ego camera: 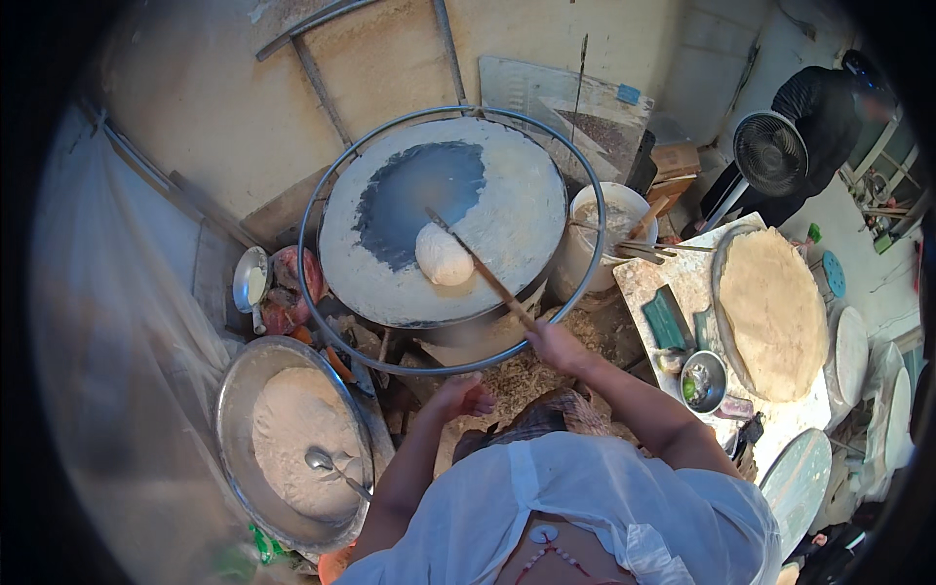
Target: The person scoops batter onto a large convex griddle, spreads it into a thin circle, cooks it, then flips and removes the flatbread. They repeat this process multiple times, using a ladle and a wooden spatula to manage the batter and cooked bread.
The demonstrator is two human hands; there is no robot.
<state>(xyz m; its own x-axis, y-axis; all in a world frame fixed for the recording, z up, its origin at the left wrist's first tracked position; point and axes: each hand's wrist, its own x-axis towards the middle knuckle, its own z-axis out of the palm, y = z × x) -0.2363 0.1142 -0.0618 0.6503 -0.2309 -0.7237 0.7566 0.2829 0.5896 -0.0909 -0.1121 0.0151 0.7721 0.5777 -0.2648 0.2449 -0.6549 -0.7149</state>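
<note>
My right hand (561,348) grips the handle end of a long wooden scraper (488,276), which slants across a round griddle (534,212). Against its blade side rests a lump of wet dough (443,254). A pale layer of batter covers most of the griddle, and a dark patch shows at its upper left. My left hand (468,397) hangs below the griddle's near edge, fingers slightly curled, holding nothing. A metal hoop (453,370) runs around the griddle. At the lower left, a large metal basin (228,439) holds dough or batter with a metal ladle (319,459) in it.
A bucket (596,267) with wooden tools stands right of the griddle. Farther right, a table (632,274) bears a stack of flatbreads (771,314) and a metal pot (703,384). A fan (770,153) stands near another person (819,124). A small pan (251,281) sits left.
</note>
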